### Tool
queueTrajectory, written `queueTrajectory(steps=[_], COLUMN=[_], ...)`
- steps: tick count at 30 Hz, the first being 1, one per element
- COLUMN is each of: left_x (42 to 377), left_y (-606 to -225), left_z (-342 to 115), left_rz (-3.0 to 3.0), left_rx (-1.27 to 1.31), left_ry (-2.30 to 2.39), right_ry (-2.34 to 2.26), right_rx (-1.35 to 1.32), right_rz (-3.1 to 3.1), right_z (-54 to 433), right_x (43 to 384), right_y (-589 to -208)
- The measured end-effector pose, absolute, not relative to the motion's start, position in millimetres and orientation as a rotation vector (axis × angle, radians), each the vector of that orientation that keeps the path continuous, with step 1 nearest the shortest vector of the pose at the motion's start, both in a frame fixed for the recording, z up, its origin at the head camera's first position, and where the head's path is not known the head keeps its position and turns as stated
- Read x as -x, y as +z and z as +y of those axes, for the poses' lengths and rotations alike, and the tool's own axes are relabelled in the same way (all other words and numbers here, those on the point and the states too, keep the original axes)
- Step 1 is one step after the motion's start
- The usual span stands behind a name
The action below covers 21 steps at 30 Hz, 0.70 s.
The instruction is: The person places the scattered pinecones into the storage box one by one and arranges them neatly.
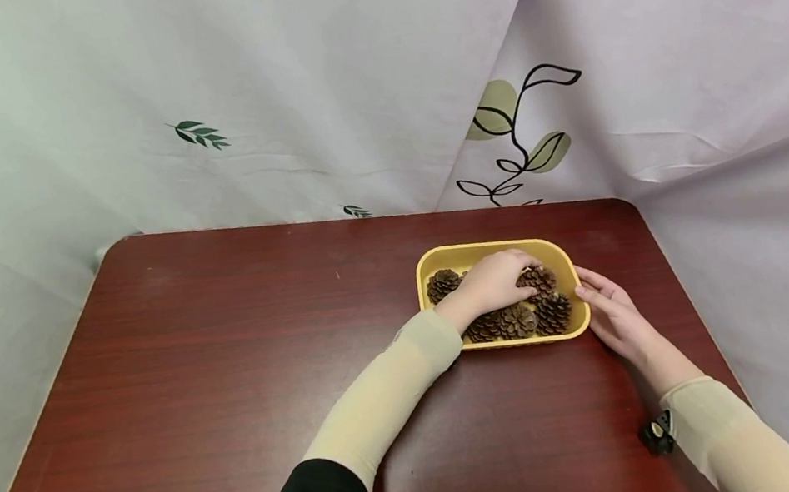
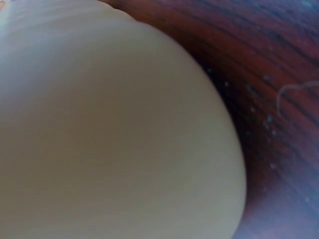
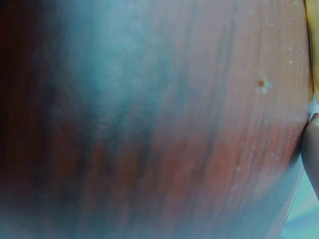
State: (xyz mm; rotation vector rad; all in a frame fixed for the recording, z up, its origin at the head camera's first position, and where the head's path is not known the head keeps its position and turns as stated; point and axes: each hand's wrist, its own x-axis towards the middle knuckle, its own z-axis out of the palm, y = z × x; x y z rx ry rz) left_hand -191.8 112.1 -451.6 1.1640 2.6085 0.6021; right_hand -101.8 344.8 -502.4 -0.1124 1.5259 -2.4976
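Note:
A yellow rectangular tray (image 1: pixel 493 247) stands on the table and holds several brown pine cones (image 1: pixel 554 313). My left hand (image 1: pixel 494 281) reaches over its near left side, and the thumb and fingers pinch a pine cone (image 1: pixel 538 283) in its right part. Against the outer right wall rests my right hand (image 1: pixel 617 320), its fingers fairly straight and the thumb at the rim. Only the pale sleeve (image 2: pixel 109 129) and some tabletop show in the left wrist view. In the right wrist view a strip of the tray (image 3: pixel 314 40) and a fingertip (image 3: pixel 311 149) appear at the right edge.
The dark red wooden table (image 1: pixel 227 345) has rounded far corners. White cloth (image 1: pixel 303 82) with leaf prints hangs behind it and along its sides. A small black device (image 1: pixel 656 434) sits at the right wrist.

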Motion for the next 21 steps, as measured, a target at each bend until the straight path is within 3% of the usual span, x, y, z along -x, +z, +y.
queueTrajectory(steps=[21], left_x=[190.0], left_y=[-446.8], left_z=[94.6], left_rz=[2.603], left_rx=[-1.168], left_ry=[0.706], right_ry=[-2.506], right_rx=[0.103], right_rz=[1.522], right_z=[344.1], right_x=[100.5], right_y=[-503.0])
